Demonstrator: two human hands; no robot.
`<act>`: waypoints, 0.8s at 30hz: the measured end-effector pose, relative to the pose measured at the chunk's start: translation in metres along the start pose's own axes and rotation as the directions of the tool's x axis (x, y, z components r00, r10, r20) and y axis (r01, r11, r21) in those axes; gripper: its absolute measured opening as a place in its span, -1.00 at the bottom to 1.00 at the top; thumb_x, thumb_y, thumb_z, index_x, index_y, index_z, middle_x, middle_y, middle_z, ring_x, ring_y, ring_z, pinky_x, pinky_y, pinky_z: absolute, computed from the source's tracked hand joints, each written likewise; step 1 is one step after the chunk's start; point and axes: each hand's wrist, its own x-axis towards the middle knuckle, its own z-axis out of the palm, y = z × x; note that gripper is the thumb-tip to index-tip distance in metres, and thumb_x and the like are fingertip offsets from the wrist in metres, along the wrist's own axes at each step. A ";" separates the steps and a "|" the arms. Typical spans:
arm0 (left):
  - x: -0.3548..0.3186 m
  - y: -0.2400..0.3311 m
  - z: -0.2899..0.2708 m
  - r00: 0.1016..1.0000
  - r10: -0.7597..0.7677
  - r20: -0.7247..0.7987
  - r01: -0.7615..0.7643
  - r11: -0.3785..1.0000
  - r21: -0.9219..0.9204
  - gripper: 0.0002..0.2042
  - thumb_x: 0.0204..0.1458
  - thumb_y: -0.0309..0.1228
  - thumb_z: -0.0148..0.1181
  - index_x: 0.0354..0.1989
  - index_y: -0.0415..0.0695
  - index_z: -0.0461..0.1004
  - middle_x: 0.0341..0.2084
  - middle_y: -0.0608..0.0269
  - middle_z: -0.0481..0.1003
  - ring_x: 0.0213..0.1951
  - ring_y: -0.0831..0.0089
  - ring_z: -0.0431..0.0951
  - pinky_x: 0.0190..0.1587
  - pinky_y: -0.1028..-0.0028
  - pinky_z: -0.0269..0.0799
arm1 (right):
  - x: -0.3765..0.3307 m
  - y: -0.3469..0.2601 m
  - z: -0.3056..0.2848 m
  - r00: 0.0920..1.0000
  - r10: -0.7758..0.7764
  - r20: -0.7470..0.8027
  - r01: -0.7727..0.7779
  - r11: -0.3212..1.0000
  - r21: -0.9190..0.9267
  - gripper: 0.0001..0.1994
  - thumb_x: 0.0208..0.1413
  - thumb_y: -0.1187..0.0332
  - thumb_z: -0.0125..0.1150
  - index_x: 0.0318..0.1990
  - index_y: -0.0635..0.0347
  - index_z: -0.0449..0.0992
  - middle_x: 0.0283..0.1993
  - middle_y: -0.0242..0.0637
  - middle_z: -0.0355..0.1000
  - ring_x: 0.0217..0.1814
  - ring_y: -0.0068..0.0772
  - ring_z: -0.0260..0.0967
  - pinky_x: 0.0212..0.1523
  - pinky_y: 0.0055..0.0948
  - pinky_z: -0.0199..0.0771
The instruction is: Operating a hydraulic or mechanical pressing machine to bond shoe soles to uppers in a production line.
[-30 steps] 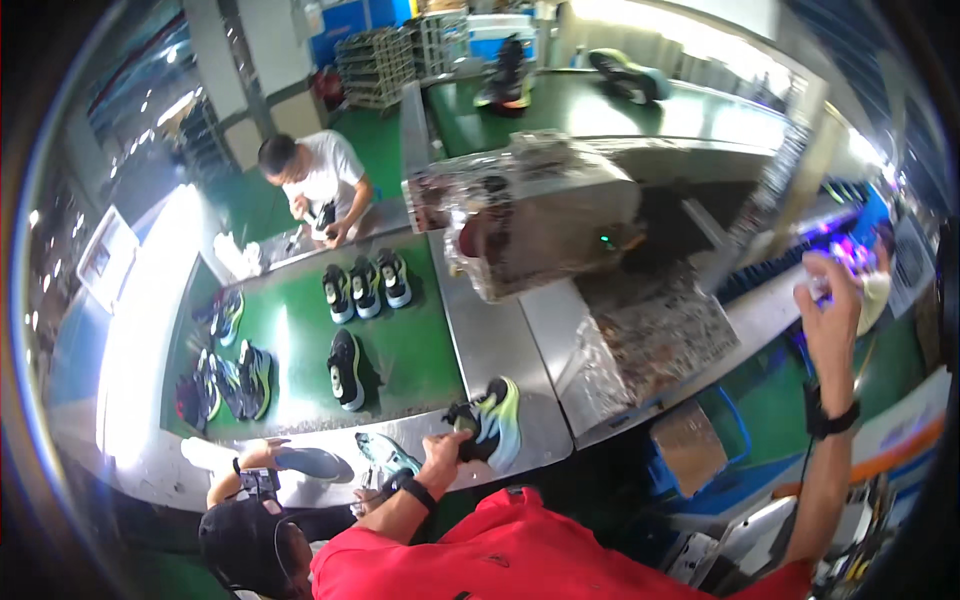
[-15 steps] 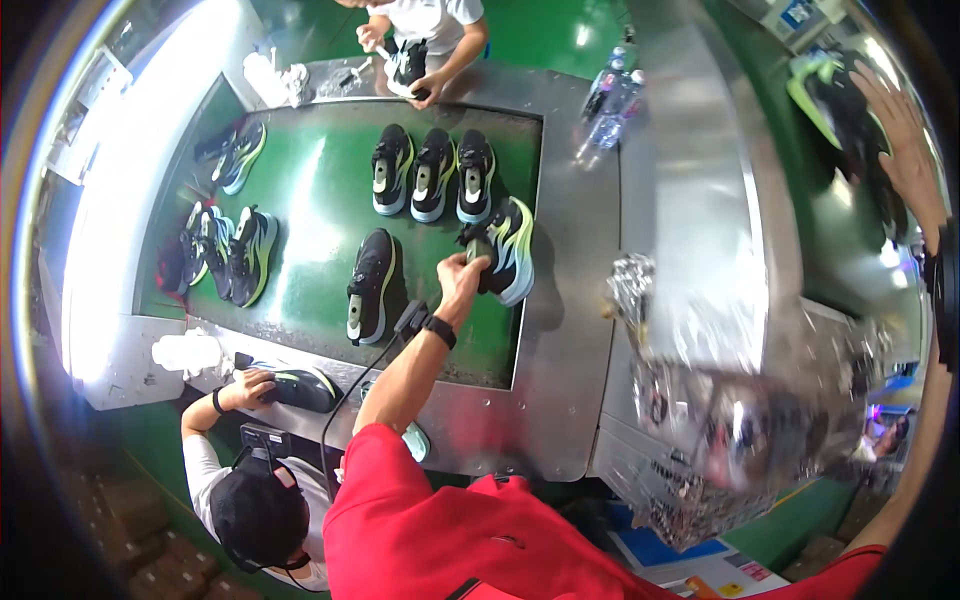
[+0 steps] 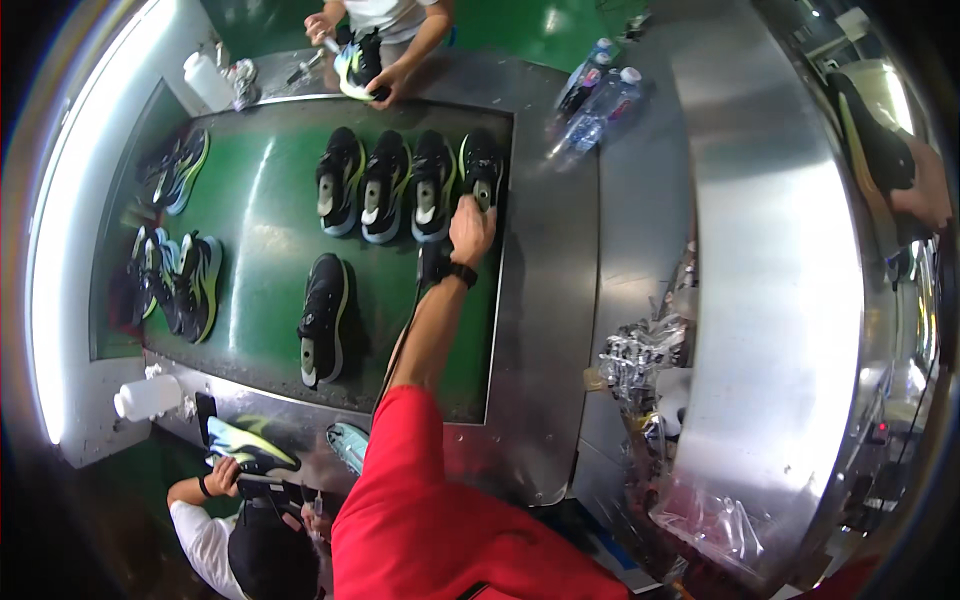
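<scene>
My left hand (image 3: 470, 228) reaches across the green belt (image 3: 260, 230) and grips the heel of a black sneaker with a yellow-green sole (image 3: 481, 165). That sneaker lies at the right end of a row of black sneakers (image 3: 385, 185). A black watch sits on that wrist. My right hand (image 3: 925, 190) is at the far right rim of the picture, closed on the end of another black sneaker with a yellow-green sole (image 3: 868, 135) lying on the raised steel surface (image 3: 770, 260).
A single black sneaker (image 3: 322, 320) lies nearer on the belt, and more pairs (image 3: 180, 270) sit at its left. A person at the far side holds a shoe (image 3: 358, 65); another at the lower left holds one (image 3: 250, 447). Water bottles (image 3: 600, 100) and plastic wrapping (image 3: 640, 360) lie on the steel.
My left hand has carried the black sneaker away from me across the belt and laid it at the right end of the row. The view has tipped down over the belt.
</scene>
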 end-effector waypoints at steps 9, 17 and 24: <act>-0.282 0.049 -0.057 0.823 -0.005 0.567 0.340 0.805 -0.486 -0.76 0.02 -0.56 0.18 -0.13 -0.36 0.47 -0.25 0.07 0.55 -0.21 0.38 0.56 -0.15 0.39 0.50 | -0.048 -0.144 -0.029 0.937 0.153 -0.313 -0.234 0.942 -0.242 -0.44 -0.39 0.04 0.43 -0.22 0.20 0.48 -0.49 -0.08 0.40 -0.36 0.02 0.38 -0.33 -0.16 0.34; -0.352 0.282 -0.193 0.277 0.551 0.787 0.590 0.549 -0.592 -0.69 0.13 -0.25 0.23 -0.24 -0.34 0.57 -0.22 0.07 0.58 -0.07 0.38 0.51 0.04 0.35 0.39 | -0.238 -0.241 -0.133 0.683 0.463 -0.565 -0.551 0.834 0.018 -0.34 -0.43 0.00 0.54 -0.15 0.25 0.53 -0.37 -0.07 0.51 -0.34 -0.09 0.49 -0.23 -0.30 0.46; -0.395 0.495 -0.206 0.446 0.887 0.124 0.279 -0.007 -0.960 -0.05 -0.09 0.20 0.28 0.29 -0.31 0.11 0.18 0.03 0.28 0.16 0.20 0.35 0.20 0.25 0.23 | -0.440 -0.401 -0.138 0.345 0.780 -0.522 -0.712 0.580 0.396 -0.32 -0.42 -0.08 0.54 -0.21 0.28 0.50 -0.42 -0.05 0.49 -0.35 -0.03 0.51 -0.27 -0.18 0.49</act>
